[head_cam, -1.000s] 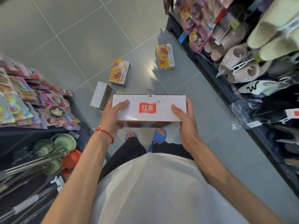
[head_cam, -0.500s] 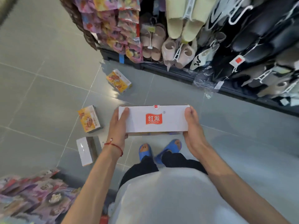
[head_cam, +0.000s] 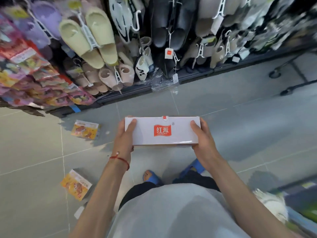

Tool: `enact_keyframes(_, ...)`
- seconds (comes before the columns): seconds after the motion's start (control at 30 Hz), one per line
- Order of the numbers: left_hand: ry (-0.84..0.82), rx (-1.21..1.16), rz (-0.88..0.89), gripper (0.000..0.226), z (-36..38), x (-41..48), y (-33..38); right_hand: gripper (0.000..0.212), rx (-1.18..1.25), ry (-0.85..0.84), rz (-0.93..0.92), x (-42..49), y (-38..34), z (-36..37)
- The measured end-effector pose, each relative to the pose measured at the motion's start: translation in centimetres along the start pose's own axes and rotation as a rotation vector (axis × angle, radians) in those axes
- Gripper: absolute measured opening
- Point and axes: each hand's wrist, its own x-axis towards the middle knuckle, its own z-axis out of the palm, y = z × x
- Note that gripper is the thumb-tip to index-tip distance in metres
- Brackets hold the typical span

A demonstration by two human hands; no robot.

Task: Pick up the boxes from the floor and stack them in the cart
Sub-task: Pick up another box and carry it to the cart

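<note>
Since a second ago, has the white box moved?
Yes. The white box, gripped by left hand and right hand, has swung right: the yellow boxes now lie to its left, the slipper rack straight ahead.

Turned right; yellow boxes [head_cam: 85, 129] now left; poss. cart [head_cam: 274, 73] top-right.

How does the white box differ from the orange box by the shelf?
The white box is plain with a red logo; the orange box has colourful pictures. The white box is held between left hand and right hand; the orange box lies on the floor. Both are rectangular cartons.
</note>
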Motion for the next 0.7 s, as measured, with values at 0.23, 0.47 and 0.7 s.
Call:
enact_keyframes(0.23,-0.175,0.168,0.086,0.033,15.1,-1.5,2.8,0.035,0.072,0.148,-0.032,2.1,-4.9,-13.1)
enact_keyframes(0.47,-0.349,0.287,0.134,0.027,30.3,-3.1,5.5,0.018,0.106,0.306,-0.079,3.7,-9.3,-25.7)
enact_keyframes(0.7,-0.483,0.376,0.168,0.024,43.2,-3.5,8.0,0.012,0.196,0.465,-0.110,5.8,-12.6,-34.4)
